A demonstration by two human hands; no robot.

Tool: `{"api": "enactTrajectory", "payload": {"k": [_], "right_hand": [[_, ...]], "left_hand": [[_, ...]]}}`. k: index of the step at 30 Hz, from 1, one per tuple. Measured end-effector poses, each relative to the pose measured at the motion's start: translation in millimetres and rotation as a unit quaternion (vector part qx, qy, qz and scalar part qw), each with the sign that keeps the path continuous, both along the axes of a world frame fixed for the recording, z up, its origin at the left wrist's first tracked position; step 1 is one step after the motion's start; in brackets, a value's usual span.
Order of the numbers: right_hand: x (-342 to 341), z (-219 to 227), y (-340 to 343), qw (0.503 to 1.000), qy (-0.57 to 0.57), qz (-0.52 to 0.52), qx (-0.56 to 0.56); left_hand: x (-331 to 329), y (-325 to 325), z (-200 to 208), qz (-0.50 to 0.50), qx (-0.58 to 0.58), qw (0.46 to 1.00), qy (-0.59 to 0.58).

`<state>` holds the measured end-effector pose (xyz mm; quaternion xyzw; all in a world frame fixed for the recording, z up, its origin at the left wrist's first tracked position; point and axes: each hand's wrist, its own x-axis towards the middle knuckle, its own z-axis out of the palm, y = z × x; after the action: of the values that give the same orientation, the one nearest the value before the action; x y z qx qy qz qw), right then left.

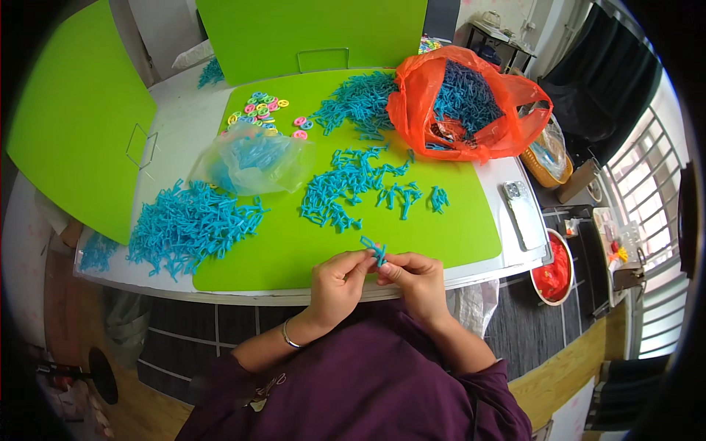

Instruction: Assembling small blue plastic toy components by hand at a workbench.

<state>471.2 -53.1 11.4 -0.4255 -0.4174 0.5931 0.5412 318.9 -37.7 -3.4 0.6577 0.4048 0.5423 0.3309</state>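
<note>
Close to the table's near edge, my left hand (340, 285) and my right hand (416, 283) meet, both pinching small blue plastic pieces (373, 247) between thumb and fingers. The pieces look like little forked links; how they fit together is too small to tell. Just beyond my hands lies a loose spread of blue pieces (334, 192) on the green mat (426, 253). A small cluster of blue pieces (439, 199) sits apart to its right. Toward the left there is a big heap of blue pieces (193, 224).
A red plastic bag (412, 121) full of darker blue pieces stands at the back right, beside another blue pile (360, 99). A translucent bag (283, 173) lies near colourful rings (259, 110). A phone (521, 213) rests at the right edge. Green boards (309, 33) stand behind.
</note>
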Motion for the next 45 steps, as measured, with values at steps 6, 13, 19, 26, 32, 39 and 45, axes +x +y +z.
{"api": "enactTrajectory", "payload": {"k": [6,13,19,26,32,39,45], "right_hand": [[-9.1,0.7,5.8,0.995,-0.041,-0.030,0.085],[2.6,16.6,-1.4,0.978,-0.172,0.073,0.092],[24.9,15.5,31.5,0.777,-0.550,-0.109,0.286],[23.2,7.1,49.4,0.658,-0.671,-0.132,0.314],[28.2,3.8,37.8,0.705,-0.633,-0.141,0.285],[24.7,11.0,29.4,0.760,-0.532,-0.112,0.355],[23.6,25.0,29.0,0.759,-0.462,0.027,0.458]], "left_hand": [[6.8,2.8,3.9,-0.096,-0.080,0.977,-0.172],[-12.7,8.6,11.2,-0.145,-0.185,0.947,-0.218],[-58.4,9.4,25.0,-0.032,-0.141,0.980,-0.133],[-133.3,44.7,27.3,0.273,0.118,0.932,0.206],[-143.8,44.8,33.2,0.410,0.131,0.820,0.378],[-61.2,16.7,49.0,0.151,0.157,0.931,0.293],[-14.6,12.0,30.2,-0.101,-0.089,0.985,0.110]]}}
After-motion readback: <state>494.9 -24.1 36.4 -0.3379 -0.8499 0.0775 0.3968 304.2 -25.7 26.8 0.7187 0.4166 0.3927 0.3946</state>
